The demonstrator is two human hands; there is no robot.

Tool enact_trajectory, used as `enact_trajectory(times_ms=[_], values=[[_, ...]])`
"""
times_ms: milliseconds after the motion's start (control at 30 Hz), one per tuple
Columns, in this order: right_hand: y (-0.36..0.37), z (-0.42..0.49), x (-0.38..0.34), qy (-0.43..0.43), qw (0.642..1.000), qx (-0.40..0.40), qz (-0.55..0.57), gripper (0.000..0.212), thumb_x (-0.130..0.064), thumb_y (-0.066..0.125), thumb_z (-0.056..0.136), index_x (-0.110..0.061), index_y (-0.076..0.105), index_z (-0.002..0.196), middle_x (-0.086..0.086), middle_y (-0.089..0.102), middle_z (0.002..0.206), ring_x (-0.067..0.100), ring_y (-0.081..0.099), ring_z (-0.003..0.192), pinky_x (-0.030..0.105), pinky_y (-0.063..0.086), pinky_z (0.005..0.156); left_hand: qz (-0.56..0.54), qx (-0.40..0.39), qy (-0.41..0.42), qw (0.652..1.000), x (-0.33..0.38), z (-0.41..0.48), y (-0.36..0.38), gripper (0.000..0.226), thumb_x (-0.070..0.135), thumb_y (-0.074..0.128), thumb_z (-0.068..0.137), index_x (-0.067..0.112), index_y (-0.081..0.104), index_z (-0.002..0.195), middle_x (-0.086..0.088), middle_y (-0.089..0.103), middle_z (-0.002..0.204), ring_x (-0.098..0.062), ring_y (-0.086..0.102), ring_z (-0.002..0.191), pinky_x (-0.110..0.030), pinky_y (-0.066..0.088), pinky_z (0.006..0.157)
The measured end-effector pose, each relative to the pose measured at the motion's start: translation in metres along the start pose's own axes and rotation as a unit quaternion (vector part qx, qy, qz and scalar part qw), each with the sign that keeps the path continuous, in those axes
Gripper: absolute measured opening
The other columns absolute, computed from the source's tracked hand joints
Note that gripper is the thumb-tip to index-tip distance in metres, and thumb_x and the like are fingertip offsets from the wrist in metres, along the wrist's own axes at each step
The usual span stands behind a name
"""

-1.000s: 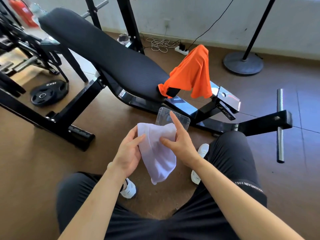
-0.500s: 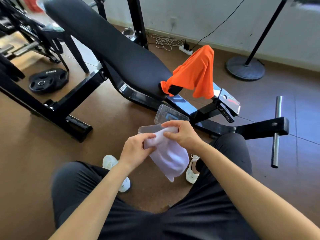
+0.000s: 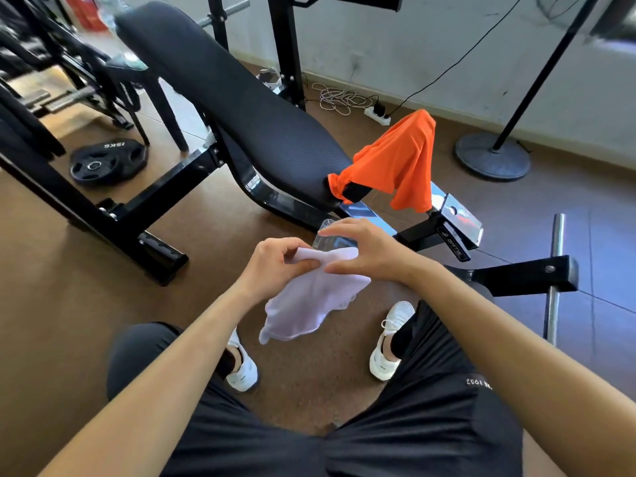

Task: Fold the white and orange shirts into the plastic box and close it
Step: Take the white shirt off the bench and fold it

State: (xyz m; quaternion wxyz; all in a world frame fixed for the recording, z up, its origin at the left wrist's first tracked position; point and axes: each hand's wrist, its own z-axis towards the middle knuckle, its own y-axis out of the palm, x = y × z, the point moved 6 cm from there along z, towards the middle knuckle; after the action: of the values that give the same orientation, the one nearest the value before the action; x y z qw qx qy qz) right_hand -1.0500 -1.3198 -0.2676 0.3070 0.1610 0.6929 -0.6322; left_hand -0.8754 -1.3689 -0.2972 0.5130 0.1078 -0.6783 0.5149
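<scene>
The white shirt (image 3: pixel 311 304) hangs bunched between both hands above the floor, its lower part drooping toward my knees. My left hand (image 3: pixel 275 261) pinches its top edge. My right hand (image 3: pixel 364 247) grips the same edge from the right, fingers spread over it. Just behind the hands a clear plastic box (image 3: pixel 328 237) shows only a small corner; the rest is hidden by my fingers and the shirt. The orange shirt (image 3: pixel 395 163) is draped over the end of the black weight bench (image 3: pixel 241 108), beyond my hands.
The bench frame and foot bar (image 3: pixel 523 273) stand close ahead and to the right. A 15 kg plate (image 3: pixel 108 161) lies on the floor at the left. A stand base (image 3: pixel 492 156) and a power strip with cables (image 3: pixel 377 115) sit by the wall.
The view has tilted and come closer. My hands have drawn together on the shirt's top edge, bunching it tighter. The clear box is more hidden behind them than before.
</scene>
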Motion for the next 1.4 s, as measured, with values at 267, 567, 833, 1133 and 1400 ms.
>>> enact_trajectory(times_ms=[267, 567, 833, 1133, 1400], values=[[0.028, -0.002, -0.021, -0.035, 0.994, 0.079, 0.072, 0.020, -0.032, 0.074, 0.089, -0.018, 0.071, 0.103, -0.003, 0.072, 0.087, 0.016, 0.066, 0.084, 0.039, 0.052, 0.080, -0.144, 0.100, -0.031, 0.984, -0.008, -0.017, -0.020, 0.021, 0.026, 0.083, 0.081, 0.006, 0.078, 0.086, -0.019, 0.073, 0.077, -0.012, 0.058, 0.067, -0.036, 0.053, 0.059], [-0.012, -0.019, -0.027, -0.035, 0.995, 0.075, 0.062, 0.012, -0.023, 0.073, 0.090, -0.012, 0.070, 0.092, 0.003, 0.066, 0.080, 0.016, 0.058, 0.076, 0.030, 0.045, 0.072, -0.306, 0.024, -0.076, 0.949, -0.016, -0.039, 0.041, 0.041, 0.017, 0.086, 0.077, 0.007, 0.069, 0.114, -0.014, 0.074, 0.108, -0.030, 0.071, 0.102, -0.040, 0.062, 0.083], [-0.062, -0.058, -0.012, -0.001, 0.979, 0.184, 0.081, 0.011, -0.012, 0.074, 0.089, -0.010, 0.072, 0.099, -0.003, 0.073, 0.093, 0.003, 0.064, 0.086, 0.015, 0.047, 0.080, -0.182, -0.037, -0.067, 0.980, -0.037, -0.030, 0.099, 0.047, 0.058, 0.080, 0.072, 0.019, 0.069, 0.096, -0.002, 0.073, 0.095, -0.031, 0.069, 0.094, -0.058, 0.055, 0.082], [-0.091, -0.077, 0.030, 0.081, 0.938, 0.331, 0.069, 0.003, -0.013, 0.070, 0.090, -0.012, 0.069, 0.092, -0.013, 0.067, 0.083, -0.001, 0.059, 0.076, 0.016, 0.046, 0.072, -0.139, -0.081, -0.028, 0.987, -0.029, -0.030, 0.102, 0.028, 0.029, 0.085, 0.078, 0.032, 0.063, 0.096, 0.020, 0.068, 0.090, -0.007, 0.064, 0.086, -0.024, 0.052, 0.077], [-0.076, -0.067, 0.096, 0.220, 0.927, 0.303, 0.027, 0.007, -0.014, 0.070, 0.089, -0.010, 0.069, 0.094, -0.004, 0.066, 0.086, 0.013, 0.057, 0.079, 0.012, 0.039, 0.070, -0.192, -0.069, -0.107, 0.973, -0.036, -0.036, 0.048, 0.022, 0.023, 0.081, 0.083, 0.018, 0.074, 0.103, 0.000, 0.074, 0.096, -0.010, 0.069, 0.088, -0.024, 0.055, 0.071]])
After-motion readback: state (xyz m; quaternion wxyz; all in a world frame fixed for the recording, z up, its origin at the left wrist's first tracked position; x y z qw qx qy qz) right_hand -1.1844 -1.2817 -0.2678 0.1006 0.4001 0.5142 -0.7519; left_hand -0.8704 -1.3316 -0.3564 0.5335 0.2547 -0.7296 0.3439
